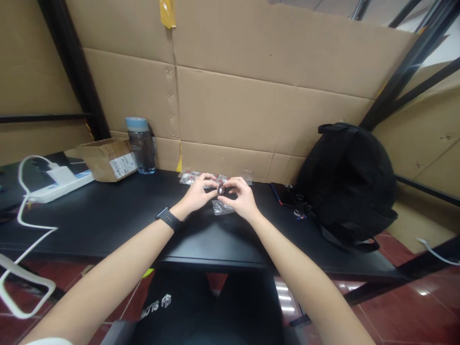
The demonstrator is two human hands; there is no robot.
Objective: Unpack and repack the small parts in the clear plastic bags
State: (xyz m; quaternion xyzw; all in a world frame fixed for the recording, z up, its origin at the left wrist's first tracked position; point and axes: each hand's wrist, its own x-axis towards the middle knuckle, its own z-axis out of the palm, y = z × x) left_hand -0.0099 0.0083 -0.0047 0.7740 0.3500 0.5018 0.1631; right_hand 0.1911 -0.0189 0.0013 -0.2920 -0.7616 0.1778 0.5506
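Note:
Between my two hands is a small, dark, shiny round object (221, 189), too small to name for certain. My left hand (201, 191), below a black wristwatch (168, 219), pinches it from the left with thumb and fingers. From the other side, the thumb and fingers of my right hand (240, 195) close on it too. Under the hands lies a clear plastic bag (222, 208) on the black table (212, 239). Behind them, more clear plastic bags (187, 178) lie along the cardboard wall, partly hidden by my fingers; red bits show in them.
On the left are a white power strip (64, 188) with a plugged-in charger and cable, an open cardboard box (108, 160) and a blue-lidded bottle (142, 146). A black backpack (348, 182) stands at the right, beside a phone-like flat dark object (283, 194). Cardboard (230, 105) walls the back.

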